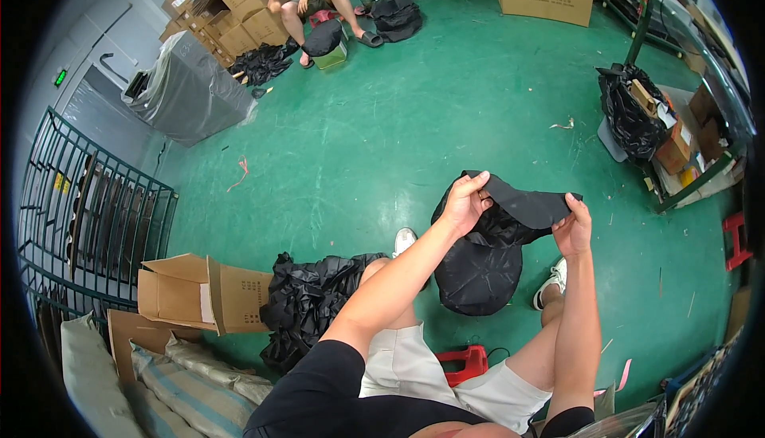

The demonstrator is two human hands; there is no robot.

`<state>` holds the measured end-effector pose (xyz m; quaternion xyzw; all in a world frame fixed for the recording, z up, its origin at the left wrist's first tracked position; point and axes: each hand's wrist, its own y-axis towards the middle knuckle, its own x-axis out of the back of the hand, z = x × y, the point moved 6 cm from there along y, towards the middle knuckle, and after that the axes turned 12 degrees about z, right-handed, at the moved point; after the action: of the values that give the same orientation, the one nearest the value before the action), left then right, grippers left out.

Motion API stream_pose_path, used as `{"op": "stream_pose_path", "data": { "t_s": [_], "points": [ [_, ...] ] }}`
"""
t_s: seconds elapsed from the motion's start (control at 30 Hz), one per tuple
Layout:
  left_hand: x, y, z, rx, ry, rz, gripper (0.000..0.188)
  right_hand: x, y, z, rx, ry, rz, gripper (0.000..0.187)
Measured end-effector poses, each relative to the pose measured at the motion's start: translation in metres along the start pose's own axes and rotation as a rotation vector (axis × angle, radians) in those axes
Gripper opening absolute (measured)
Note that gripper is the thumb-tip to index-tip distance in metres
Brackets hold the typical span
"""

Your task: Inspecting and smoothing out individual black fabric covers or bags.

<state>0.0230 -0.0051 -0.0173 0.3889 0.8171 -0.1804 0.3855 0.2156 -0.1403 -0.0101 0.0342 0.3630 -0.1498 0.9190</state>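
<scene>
Black cloth, curved, matte — pinched at its ten o'clock by left hand, at three by right hand.

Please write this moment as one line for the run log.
left hand: pinching black fabric piece | right hand: pinching its opposite end | below hands: round black bundle

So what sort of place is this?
Probably a small workshop or warehouse room, though which is hard to tell: there are stacked cartons against the wall, a green metal rack on the left, and bulky sacks on the floor.
</scene>
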Motion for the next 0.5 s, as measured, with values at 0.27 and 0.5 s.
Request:
{"op": "stream_pose_path", "data": {
  "t_s": [0.27,0.5],
  "points": [
    [0.007,0.002,0.001,0.007,0.011,0.004,0.018,-0.012,0.0,0.004,0.007,0.067,-0.014,0.022],
    [0.003,0.001,0.0,0.026,0.016,0.008,0.017,-0.004,0.003,0.0,0.009,0.09,-0.011,0.024]
  ]
}}
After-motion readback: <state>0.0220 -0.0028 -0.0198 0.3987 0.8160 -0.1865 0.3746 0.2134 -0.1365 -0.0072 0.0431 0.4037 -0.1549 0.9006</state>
